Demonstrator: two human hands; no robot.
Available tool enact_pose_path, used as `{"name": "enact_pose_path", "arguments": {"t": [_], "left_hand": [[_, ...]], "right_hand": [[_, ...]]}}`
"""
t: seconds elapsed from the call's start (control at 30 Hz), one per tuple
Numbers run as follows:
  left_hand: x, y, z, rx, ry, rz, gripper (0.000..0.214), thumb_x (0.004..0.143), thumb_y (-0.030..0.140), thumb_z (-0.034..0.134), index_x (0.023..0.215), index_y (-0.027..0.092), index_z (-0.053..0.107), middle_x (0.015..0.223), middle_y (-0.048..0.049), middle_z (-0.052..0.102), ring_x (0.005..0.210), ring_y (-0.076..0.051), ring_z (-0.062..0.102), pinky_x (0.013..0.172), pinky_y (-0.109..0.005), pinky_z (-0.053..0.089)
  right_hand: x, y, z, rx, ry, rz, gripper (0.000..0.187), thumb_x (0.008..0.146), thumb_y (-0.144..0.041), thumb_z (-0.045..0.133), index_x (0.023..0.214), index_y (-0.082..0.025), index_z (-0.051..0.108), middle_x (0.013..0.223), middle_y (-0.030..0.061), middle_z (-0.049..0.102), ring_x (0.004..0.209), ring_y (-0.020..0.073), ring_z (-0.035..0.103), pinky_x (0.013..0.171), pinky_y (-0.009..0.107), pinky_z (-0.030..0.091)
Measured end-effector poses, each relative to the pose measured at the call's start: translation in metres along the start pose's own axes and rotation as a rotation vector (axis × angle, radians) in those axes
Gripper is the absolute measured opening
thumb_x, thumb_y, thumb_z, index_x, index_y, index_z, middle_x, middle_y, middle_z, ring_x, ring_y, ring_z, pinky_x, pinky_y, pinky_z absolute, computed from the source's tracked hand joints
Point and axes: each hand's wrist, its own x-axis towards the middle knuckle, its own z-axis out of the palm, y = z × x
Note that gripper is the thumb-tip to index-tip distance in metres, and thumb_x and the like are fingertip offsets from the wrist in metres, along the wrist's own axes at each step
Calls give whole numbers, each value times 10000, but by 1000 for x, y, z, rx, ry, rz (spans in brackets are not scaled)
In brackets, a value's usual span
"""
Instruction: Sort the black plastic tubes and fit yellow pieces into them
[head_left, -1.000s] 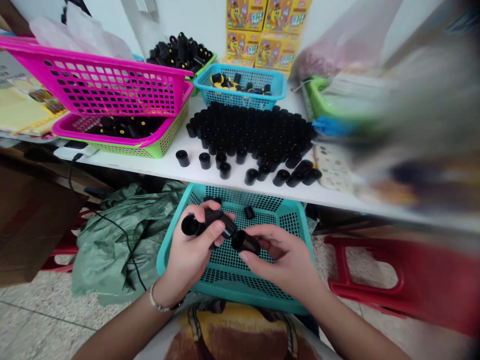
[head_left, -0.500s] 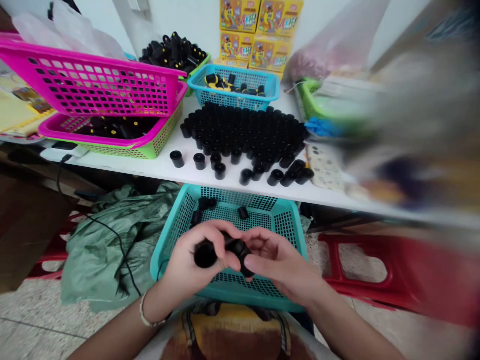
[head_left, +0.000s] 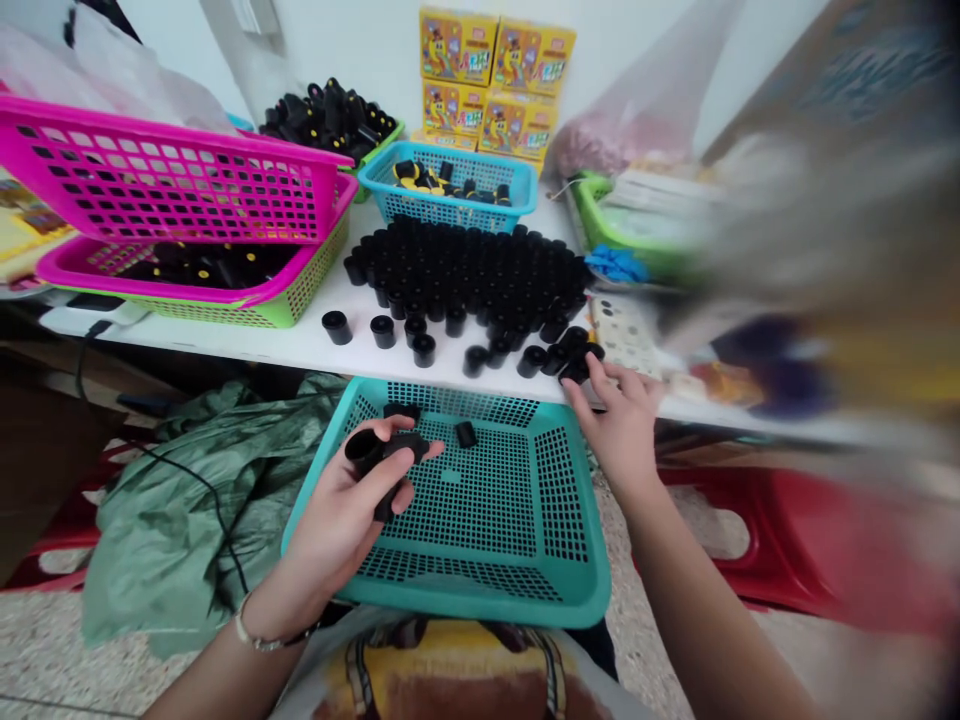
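My left hand (head_left: 341, 510) is closed round a stack of black cylindrical caps (head_left: 379, 456), held over the teal basket (head_left: 480, 592) on my lap. Two loose black caps (head_left: 466, 434) lie on the basket floor near its far wall. My right hand (head_left: 619, 415) reaches up to the front edge of the white table (head_left: 307, 345), fingers curled onto a lying black cap (head_left: 576, 368) at the near right corner of the crowd of upright black caps (head_left: 465, 275). Whether the fingers have closed on it is unclear.
Stacked pink baskets (head_left: 187, 190) on a green one sit at the table's left, holding black and yellow parts. A blue basket (head_left: 450, 190) and yellow boxes (head_left: 491, 80) stand behind. Green cloth (head_left: 202, 500) lies on the floor left, a red stool (head_left: 810, 550) right. The right side is blurred.
My right hand left the caps held at the lap basket and went up and right to the table edge. My left hand kept the stack and shifted slightly left.
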Motion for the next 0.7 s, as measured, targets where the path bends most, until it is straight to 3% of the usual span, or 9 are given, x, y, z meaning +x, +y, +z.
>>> {"name": "enact_pose_path", "arguments": {"t": [0.07,0.13,0.2,0.3,0.37,0.47,0.53,0.6,0.7], "left_hand": [[0,1,-2,15,21,17,278,743,189,789,851,203,533,1057,-19,553,1078,-291,659,434,-148,370],[0,0,-4,36,29,35,281,746,209,792,852,204,532,1006,-11,548,1048,-282,669,441,-153,374],[0,-2,-6,58,12,61,271,762,230,783,859,207,531,986,-12,565,987,-249,679,458,-160,394],[-1,-6,-8,47,-26,65,271,776,248,775,882,210,529,985,-24,613,823,-161,657,498,-175,428],[-2,-8,-8,16,-43,43,308,756,260,794,897,210,525,984,-34,642,701,-112,613,513,-183,433],[-4,-8,-9,23,-52,63,359,712,263,828,885,204,519,971,-38,674,579,-68,551,525,-195,428],[-5,-7,-11,84,-49,114,348,712,255,826,873,205,522,985,-35,687,557,-59,533,535,-202,431],[-4,-7,-14,181,-35,169,311,731,234,810,868,211,531,1007,-31,694,626,-83,576,569,-207,445],[-3,-6,-16,323,-14,251,275,735,185,802,835,210,547,1010,-30,700,869,-149,644,697,-225,479]], "right_hand": [[-3,-16,-4,9,42,-19,493,891,-380,585,1342,-183,554,1133,163,575,1077,319,501,937,546,405],[-9,-43,-9,83,-27,-104,464,901,-290,559,1358,-209,530,1084,142,576,1050,294,525,932,501,426],[-17,-70,-7,171,-344,-274,438,898,-148,497,1318,-256,556,1047,106,603,986,248,566,892,424,470],[-25,-95,14,118,-906,-454,559,799,31,465,1271,-242,587,1236,124,574,1002,251,591,788,369,517],[-25,-96,32,52,-1051,-460,510,753,78,472,1156,-177,652,1279,163,557,955,262,618,726,361,524],[-20,-87,45,70,-1129,-459,270,771,15,565,933,-149,705,1083,143,647,751,206,647,649,331,521],[-15,-84,37,162,-1150,-448,168,787,-118,673,943,-177,691,1010,99,670,764,202,656,670,324,533],[-12,-87,19,425,-1115,-314,257,797,-265,728,1033,-209,642,1009,59,684,861,204,669,743,324,553],[-12,-99,-13,925,-910,9,373,775,-361,763,1078,-230,590,986,24,711,884,179,689,792,321,574]]}}
